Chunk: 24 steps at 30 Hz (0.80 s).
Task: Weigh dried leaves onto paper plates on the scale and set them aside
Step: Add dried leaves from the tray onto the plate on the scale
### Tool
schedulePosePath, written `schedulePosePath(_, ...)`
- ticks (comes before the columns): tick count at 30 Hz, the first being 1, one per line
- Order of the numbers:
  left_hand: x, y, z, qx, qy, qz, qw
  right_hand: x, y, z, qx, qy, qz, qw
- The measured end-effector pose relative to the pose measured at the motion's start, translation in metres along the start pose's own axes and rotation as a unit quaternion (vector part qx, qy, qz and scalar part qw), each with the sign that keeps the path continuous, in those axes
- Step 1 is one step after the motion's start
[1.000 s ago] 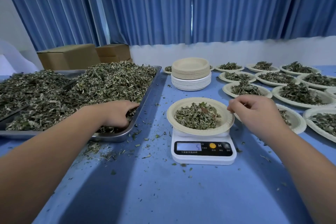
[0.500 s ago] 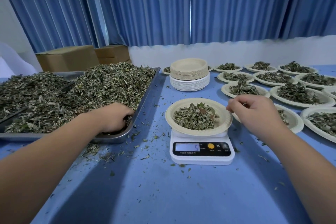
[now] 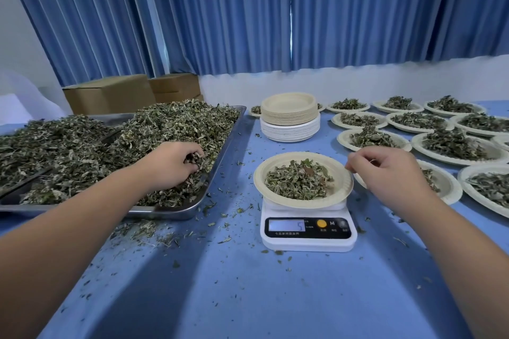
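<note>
From the head view, the left hand [image 3: 173, 165] is sunk into the dried leaves [image 3: 165, 124] heaped in a metal tray [image 3: 192, 210] on the left of the blue worktop [image 3: 248, 297]. Its grip is curled round a bunch of them near the tray's right edge.

Right of the tray stands a white scale [image 3: 308, 242] whose display shows 5. A paper plate [image 3: 275, 195] sits on it, carrying a small mound of leaves.

The right hand [image 3: 385, 170] hangs at this plate's far right rim, fingers curled, thumb and forefinger drawn together. Whether that grip pinches the rim or a scrap of leaf, I cannot tell.

Behind and to the right of that hand lie the filled plates [image 3: 454, 146], set in rows out to the worktop's right edge. One is partly hidden under the wrist.

A stack of empty plates [image 3: 289, 118] stands behind the scale. Leaf crumbs are scattered over the worktop between tray and scale.

Cardboard boxes [image 3: 110, 93] sit behind the tray, before blue curtains [image 3: 220, 8].
</note>
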<state>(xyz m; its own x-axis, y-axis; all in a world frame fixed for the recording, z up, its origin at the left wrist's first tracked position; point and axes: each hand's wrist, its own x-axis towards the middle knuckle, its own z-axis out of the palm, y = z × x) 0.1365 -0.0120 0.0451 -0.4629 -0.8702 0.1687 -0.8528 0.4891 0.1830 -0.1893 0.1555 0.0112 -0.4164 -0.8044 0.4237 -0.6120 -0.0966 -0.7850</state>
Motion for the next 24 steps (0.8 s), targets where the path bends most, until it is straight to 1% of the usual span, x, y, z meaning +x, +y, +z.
schedulePosePath(6,0.005,0.014,-0.013,-0.070,0.025,-0.010,0.997,0.001,0.000,-0.001,-0.004,-0.002,-0.001,1.000)
schedulePosePath(10,0.011,0.038,-0.034,-0.140,0.052,0.008,0.989,0.002,0.001,0.000,0.001,0.002,-0.001,1.000)
schedulePosePath(12,0.015,0.056,-0.041,-0.181,0.049,0.022,0.982,0.003,0.002,0.000,0.001,0.001,-0.003,1.000)
schedulePosePath(14,0.020,0.076,-0.041,-0.219,0.031,0.042,0.974,0.003,0.003,0.000,-0.006,0.002,-0.008,1.000)
schedulePosePath(17,0.028,0.103,-0.032,-0.254,-0.017,0.058,0.965,0.004,0.004,0.001,-0.011,0.004,-0.013,1.000)
schedulePosePath(21,0.033,0.129,-0.010,-0.212,-0.097,0.071,0.970,0.003,0.005,0.001,-0.008,0.006,-0.017,1.000)
schedulePosePath(24,0.035,0.136,0.002,-0.223,-0.112,0.071,0.966,0.004,0.005,0.001,-0.004,0.003,-0.015,1.000)
